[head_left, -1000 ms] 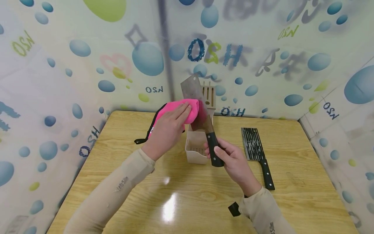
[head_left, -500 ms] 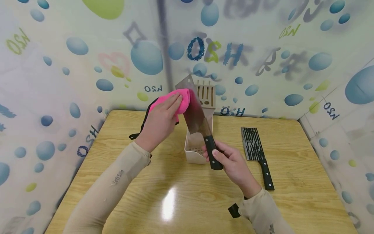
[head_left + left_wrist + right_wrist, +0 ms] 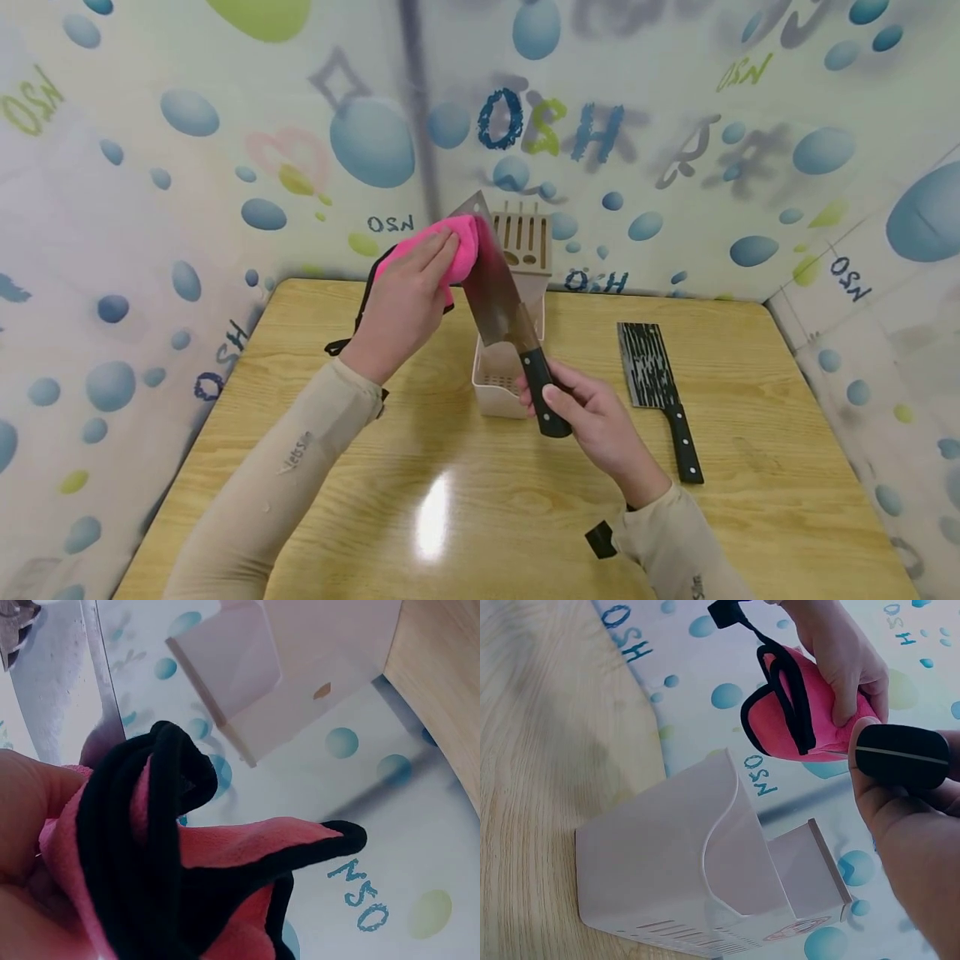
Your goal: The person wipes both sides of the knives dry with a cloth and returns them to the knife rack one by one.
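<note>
My right hand (image 3: pixel 592 417) grips the black riveted handle of a cleaver (image 3: pixel 497 296), holding it raised with the broad blade tilted up and to the left. Folded over the blade's upper part is a pink cloth (image 3: pixel 463 246) with black edging and a black loop. My left hand (image 3: pixel 401 308) pinches this cloth, thumb on one side and fingers on the other, and covers some of the blade. In the left wrist view, bunched folds of cloth (image 3: pixel 232 847) stick out past the fingers. The handle's butt end (image 3: pixel 902 756) faces the right wrist view.
Behind the cleaver stands a pale knife holder (image 3: pixel 501 404) with a slotted top and a perforated front bin. A second cleaver (image 3: pixel 651 367) with a black-patterned blade lies to the right on the wooden table (image 3: pixel 765 500). Printed fabric walls (image 3: pixel 675 83) border the table.
My left hand and the cloth have moved up and left along the blade toward its tip, uncovering more of the lower blade. The right hand keeps its grip, and the blade leans slightly further left.
</note>
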### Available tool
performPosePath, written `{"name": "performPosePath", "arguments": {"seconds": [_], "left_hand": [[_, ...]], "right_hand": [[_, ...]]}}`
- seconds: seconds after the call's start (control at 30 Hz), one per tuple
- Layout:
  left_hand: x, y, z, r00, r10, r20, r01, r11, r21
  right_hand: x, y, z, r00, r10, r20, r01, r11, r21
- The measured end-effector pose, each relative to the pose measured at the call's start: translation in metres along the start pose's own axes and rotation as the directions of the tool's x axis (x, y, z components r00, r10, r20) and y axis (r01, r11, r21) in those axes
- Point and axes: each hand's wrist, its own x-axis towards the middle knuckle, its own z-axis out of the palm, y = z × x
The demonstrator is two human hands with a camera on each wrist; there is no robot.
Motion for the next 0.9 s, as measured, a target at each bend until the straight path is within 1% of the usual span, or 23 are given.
{"name": "performPosePath", "arguments": {"seconds": [0.13,0.4,0.57,0.77,0.9], "left_hand": [[-0.002,0.004,0.002,1.0,0.016,-0.003,-0.016,1.0,0.019],[-0.009,0.014,0.008,0.998,0.057,0.004,-0.058,0.997,0.059],[-0.014,0.02,0.011,0.997,0.064,0.038,-0.067,0.995,0.075],[-0.021,0.027,0.014,0.992,0.077,0.099,-0.086,0.992,0.092],[-0.023,0.031,0.015,0.989,0.084,0.122,-0.097,0.99,0.103]], "right_hand": [[0.001,0.0,0.001,1.0,0.0,-0.011,0.0,1.0,0.008],[0.003,-0.003,0.002,0.998,0.048,-0.048,-0.046,0.998,0.036],[0.004,-0.006,0.003,0.996,0.069,-0.06,-0.065,0.996,0.059],[0.004,-0.005,0.003,0.998,0.031,-0.061,-0.024,0.995,0.1],[0.004,-0.005,0.003,0.997,0.025,-0.07,-0.018,0.994,0.107]]}}
